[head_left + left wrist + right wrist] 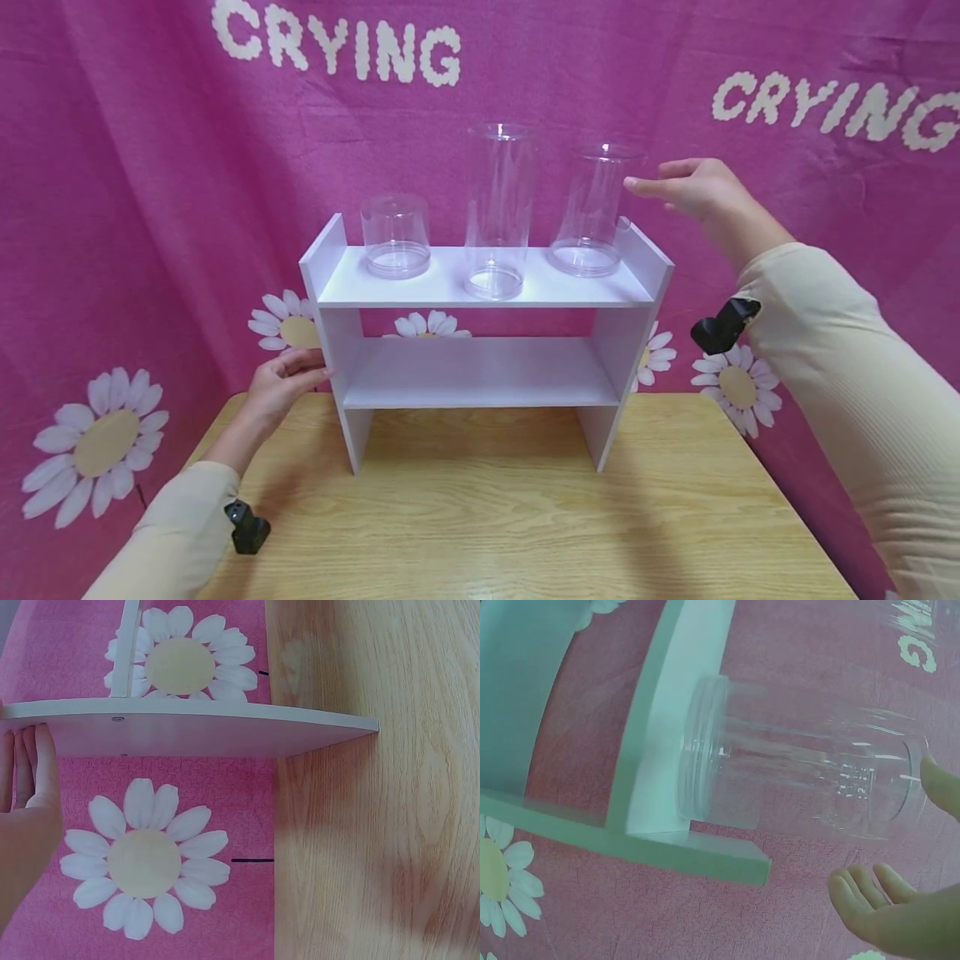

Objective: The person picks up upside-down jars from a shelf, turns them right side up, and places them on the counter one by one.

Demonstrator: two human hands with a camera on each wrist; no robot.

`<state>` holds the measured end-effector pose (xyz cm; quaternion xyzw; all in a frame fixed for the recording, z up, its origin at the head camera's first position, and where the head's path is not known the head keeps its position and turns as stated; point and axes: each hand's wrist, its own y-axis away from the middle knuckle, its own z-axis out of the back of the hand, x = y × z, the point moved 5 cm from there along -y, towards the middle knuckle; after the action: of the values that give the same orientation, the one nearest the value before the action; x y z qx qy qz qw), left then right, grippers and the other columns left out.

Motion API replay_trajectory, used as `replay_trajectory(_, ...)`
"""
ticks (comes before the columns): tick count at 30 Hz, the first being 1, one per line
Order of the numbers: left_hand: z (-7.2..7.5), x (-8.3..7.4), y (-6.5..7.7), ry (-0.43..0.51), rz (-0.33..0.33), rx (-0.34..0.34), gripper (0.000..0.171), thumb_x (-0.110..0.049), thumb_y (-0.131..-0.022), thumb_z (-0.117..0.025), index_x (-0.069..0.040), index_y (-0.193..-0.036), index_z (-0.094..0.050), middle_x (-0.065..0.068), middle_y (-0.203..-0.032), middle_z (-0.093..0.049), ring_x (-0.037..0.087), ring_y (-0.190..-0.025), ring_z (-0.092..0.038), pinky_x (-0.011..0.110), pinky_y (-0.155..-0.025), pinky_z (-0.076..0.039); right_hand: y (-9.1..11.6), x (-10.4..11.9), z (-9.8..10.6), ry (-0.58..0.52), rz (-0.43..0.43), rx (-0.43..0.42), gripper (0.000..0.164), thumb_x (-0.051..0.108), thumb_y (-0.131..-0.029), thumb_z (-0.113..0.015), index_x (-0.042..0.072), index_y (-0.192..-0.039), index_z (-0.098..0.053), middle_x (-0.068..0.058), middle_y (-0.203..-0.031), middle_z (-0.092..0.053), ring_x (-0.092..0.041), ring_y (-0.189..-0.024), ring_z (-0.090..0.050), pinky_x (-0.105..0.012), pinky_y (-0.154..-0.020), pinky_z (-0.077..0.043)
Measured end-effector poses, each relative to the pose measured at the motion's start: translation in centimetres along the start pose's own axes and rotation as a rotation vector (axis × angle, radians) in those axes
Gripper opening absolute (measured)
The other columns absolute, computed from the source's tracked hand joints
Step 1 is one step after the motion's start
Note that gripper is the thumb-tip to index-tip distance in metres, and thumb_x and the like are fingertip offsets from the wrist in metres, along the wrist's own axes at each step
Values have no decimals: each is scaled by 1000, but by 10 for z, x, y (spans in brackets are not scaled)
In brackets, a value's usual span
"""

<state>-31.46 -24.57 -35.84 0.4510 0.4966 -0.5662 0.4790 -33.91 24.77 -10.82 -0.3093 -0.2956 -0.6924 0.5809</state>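
Observation:
A white two-tier shelf stands on the table. On its top board are three clear plastic jars: a short jar at left, a tall jar in the middle and a medium jar at right. My left hand is at the shelf's left side panel, its straight fingers against the outer face. Beside the upper part of the medium jar is my right hand, thumb and fingers spread. Its thumb is close to the jar's top end; whether they touch, I cannot tell.
The shelf rests on a wood-grain table. Behind it hangs a pink cloth with daisies and white lettering. A small black device is worn at each wrist.

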Motion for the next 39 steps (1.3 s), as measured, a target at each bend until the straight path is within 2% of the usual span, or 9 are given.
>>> replay_trajectory(9,-1,-1,0,93,33,38,23,-12,-86,-71,-32,-92,-65,-23,-89,-66,-5,-88,-62,9,-80,-52,-6,11,-5,-17,10,36,97,56,-83,-66,21,-155,-13,-8,-163,-13,-30,-148,-21,-53,-124,-8)
replay_trajectory(15,1,0,0,78,54,44,20,-12,-89,-68,-29,-97,-64,-23,-91,-65,-7,-88,-62,8,-81,-51,-14,18,-14,-73,-18,-13,102,54,-78,-71,22,-155,-13,-3,-163,-13,-27,-147,-27,-47,-125,-10)
replay_trajectory(20,1,0,1,58,76,41,19,-15,-89,-68,-24,-105,-64,-22,-94,-62,-7,-89,-61,8,-81,-51,-20,22,-18,-119,-41,-32,111,56,-74,-75,25,-156,-7,-1,-163,-13,-24,-148,-25,-43,-125,-13)
replay_trajectory(26,1,-1,1,-29,112,33,47,-25,-89,-69,-6,-129,-54,-21,-101,-57,-7,-92,-59,7,-82,-51,-29,25,-21,-137,-49,-31,116,58,-72,-75,24,-156,-1,2,-164,-7,-21,-152,-12,-39,-126,-12)
replay_trajectory(30,1,-2,1,-59,123,32,58,-27,-89,-68,0,-136,-47,-21,-104,-55,-8,-93,-58,6,-83,-50,-33,27,-23,-130,-45,-45,118,59,-71,-75,26,-155,0,2,-164,-1,-22,-152,-6,-40,-126,-12)
replay_trajectory(33,0,-2,1,-67,130,31,61,-28,-90,-68,0,-138,-44,-20,-104,-54,-8,-93,-57,6,-83,-50,-34,28,-26,-138,-34,-61,117,56,-72,-76,23,-156,-1,1,-164,-5,-20,-152,-10,-38,-125,-14)
replay_trajectory(39,0,-2,1,-65,120,32,62,-26,-90,-67,3,-139,-42,-20,-104,-54,-8,-92,-58,7,-83,-51,-33,30,-28,-203,-34,-101,112,51,-70,-80,19,-155,-14,0,-160,-23,-15,-148,-22,-33,-124,-19)
